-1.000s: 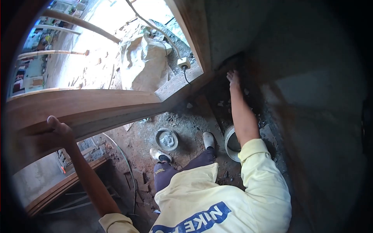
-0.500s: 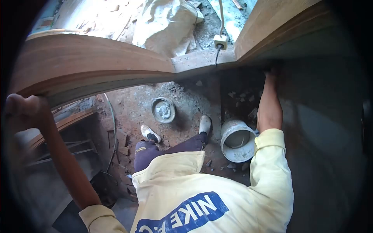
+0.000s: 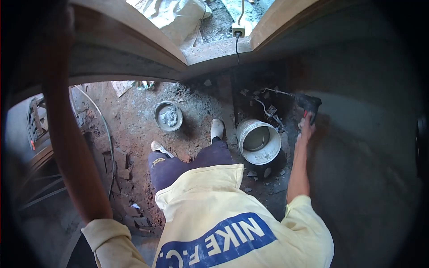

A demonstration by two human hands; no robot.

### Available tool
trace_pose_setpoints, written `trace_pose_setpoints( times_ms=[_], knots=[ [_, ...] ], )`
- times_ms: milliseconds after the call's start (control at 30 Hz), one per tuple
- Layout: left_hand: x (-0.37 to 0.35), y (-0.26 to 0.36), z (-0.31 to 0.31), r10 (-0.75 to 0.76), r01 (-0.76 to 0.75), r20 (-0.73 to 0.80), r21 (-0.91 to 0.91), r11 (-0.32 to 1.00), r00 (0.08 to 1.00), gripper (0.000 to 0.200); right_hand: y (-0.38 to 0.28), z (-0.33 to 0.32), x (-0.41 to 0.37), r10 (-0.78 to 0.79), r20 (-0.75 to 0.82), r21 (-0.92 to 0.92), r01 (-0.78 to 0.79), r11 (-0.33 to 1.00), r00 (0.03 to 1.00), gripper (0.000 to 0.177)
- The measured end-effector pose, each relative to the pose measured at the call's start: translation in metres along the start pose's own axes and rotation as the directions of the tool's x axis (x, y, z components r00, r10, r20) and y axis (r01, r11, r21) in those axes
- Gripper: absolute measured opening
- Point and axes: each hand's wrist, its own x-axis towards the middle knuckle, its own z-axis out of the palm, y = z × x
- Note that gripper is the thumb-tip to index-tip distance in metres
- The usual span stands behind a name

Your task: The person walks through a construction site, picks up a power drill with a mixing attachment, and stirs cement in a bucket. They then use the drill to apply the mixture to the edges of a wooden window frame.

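In the head view my right hand (image 3: 306,127) is closed around the grip of a dark power drill (image 3: 309,103). Red shows near its trigger, and a long thin bit (image 3: 279,91) points left, above rubble on the floor. My left hand (image 3: 65,22) is raised at the upper left by the wooden frame (image 3: 129,27); it is dark there and its fingers do not show clearly. Close to my right forearm stands a white bucket (image 3: 276,149). A small round tub (image 3: 157,117) holding grey, mortar-like material rests on the floor near my feet.
A white socket (image 3: 238,30) with a black plug and cable hangs over the sill (image 3: 219,50). Grey wall (image 3: 362,147) runs along my right. A hose (image 3: 103,120) and broken brick pieces (image 3: 123,163) lie at left. Beyond the sill lies a pale sack (image 3: 172,20).
My right hand has come down from the shadowed wall below the frame, bringing the drill into sight. My left hand has moved up and right along the frame. The view has shifted.
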Motion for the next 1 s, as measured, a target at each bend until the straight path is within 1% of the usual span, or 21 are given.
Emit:
trace_pose_setpoints(
  times_ms=[33, 67, 133, 233, 300, 367, 433, 533, 567, 600, 667, 733, 800, 833, 867, 933, 967, 1000],
  knots=[
    [0.004, 0.011, -0.004, -0.01, 0.009, -0.026, -0.043, 0.999, 1.0, 0.05, -0.011, -0.019, -0.027, -0.027, 0.017, 0.055, 0.026, 0.998, 0.999, 0.043],
    [0.005, 0.021, -0.009, -0.014, 0.01, -0.049, -0.081, 0.997, 0.999, 0.051, -0.02, -0.038, -0.051, -0.036, 0.004, 0.058, 0.036, 0.998, 0.999, 0.043],
    [0.013, 0.035, -0.013, -0.025, 0.012, -0.092, -0.142, 0.99, 0.995, 0.055, -0.039, -0.071, -0.097, -0.066, 0.075, 0.152, 0.054, 0.987, 0.995, 0.04],
    [0.015, 0.05, -0.032, -0.051, 0.018, -0.148, -0.213, 0.977, 0.988, 0.061, -0.053, -0.112, -0.154, -0.081, 0.048, 0.209, 0.069, 0.976, 0.996, 0.036],
    [0.014, 0.056, -0.047, -0.068, 0.02, -0.179, -0.254, 0.967, 0.982, 0.065, -0.071, -0.128, -0.191, -0.106, 0.02, 0.215, 0.099, 0.971, 0.994, 0.038],
    [0.011, 0.062, -0.06, -0.096, 0.034, -0.196, -0.297, 0.954, 0.976, 0.069, -0.077, -0.147, -0.213, -0.122, 0.011, 0.221, 0.116, 0.968, 0.993, 0.043],
    [0.0, 0.071, -0.072, -0.126, 0.047, -0.206, -0.349, 0.936, 0.97, 0.073, -0.075, -0.163, -0.229, -0.123, 0.002, 0.245, 0.118, 0.962, 0.992, 0.044],
    [-0.04, 0.093, -0.085, -0.22, 0.11, -0.187, -0.47, 0.876, 0.957, 0.079, -0.075, -0.174, -0.251, -0.127, 0.016, 0.285, 0.117, 0.951, 0.992, 0.043],
    [-0.058, 0.106, -0.096, -0.315, 0.254, -0.032, -0.515, 0.818, 0.949, 0.072, -0.077, -0.177, -0.256, -0.141, 0.063, 0.313, 0.114, 0.943, 0.988, 0.042],
    [-0.092, 0.118, -0.107, -0.398, 0.396, 0.118, -0.531, 0.749, 0.91, 0.064, -0.081, -0.176, -0.261, -0.162, 0.117, 0.346, 0.113, 0.931, 0.98, 0.041],
    [-0.157, 0.128, -0.112, -0.44, 0.468, 0.221, -0.648, 0.601, 0.871, 0.087, -0.092, -0.173, -0.273, -0.155, 0.142, 0.39, 0.089, 0.916, 0.978, 0.04],
    [-0.219, 0.135, -0.142, -0.436, 0.616, 0.441, -0.477, 0.627, 0.785, 0.078, -0.109, -0.16, -0.284, -0.176, 0.181, 0.429, 0.083, 0.899, 0.968, 0.043],
    [-0.287, 0.128, -0.175, -0.42, 0.706, 0.611, -0.354, 0.614, 0.671, 0.072, -0.119, -0.145, -0.293, -0.143, 0.21, 0.544, 0.006, 0.839, 0.967, 0.047],
    [-0.314, 0.125, -0.191, -0.429, 0.756, 0.689, -0.269, 0.597, 0.584, 0.069, -0.119, -0.139, -0.286, -0.118, 0.268, 0.594, -0.068, 0.802, 0.956, 0.049],
    [-0.341, 0.12, -0.21, -0.436, 0.796, 0.756, -0.182, 0.577, 0.489, 0.066, -0.119, -0.127, -0.283, -0.055, 0.267, 0.617, -0.127, 0.776, 0.962, 0.046],
    [-0.393, 0.106, -0.249, -0.472, 0.841, 0.824, -0.009, 0.541, 0.313, 0.063, -0.136, -0.079, -0.295, -0.006, 0.349, 0.715, -0.262, 0.648, 0.937, 0.043],
    [-0.419, 0.097, -0.27, -0.502, 0.841, 0.835, 0.092, 0.533, 0.226, 0.062, -0.133, -0.054, -0.289, -0.035, 0.394, 0.722, -0.286, 0.63, 0.918, 0.053],
    [-0.443, 0.088, -0.293, -0.53, 0.831, 0.837, 0.193, 0.521, 0.138, 0.061, -0.135, -0.025, -0.291, -0.059, 0.432, 0.756, -0.325, 0.569, 0.9, 0.052]
  ],
)
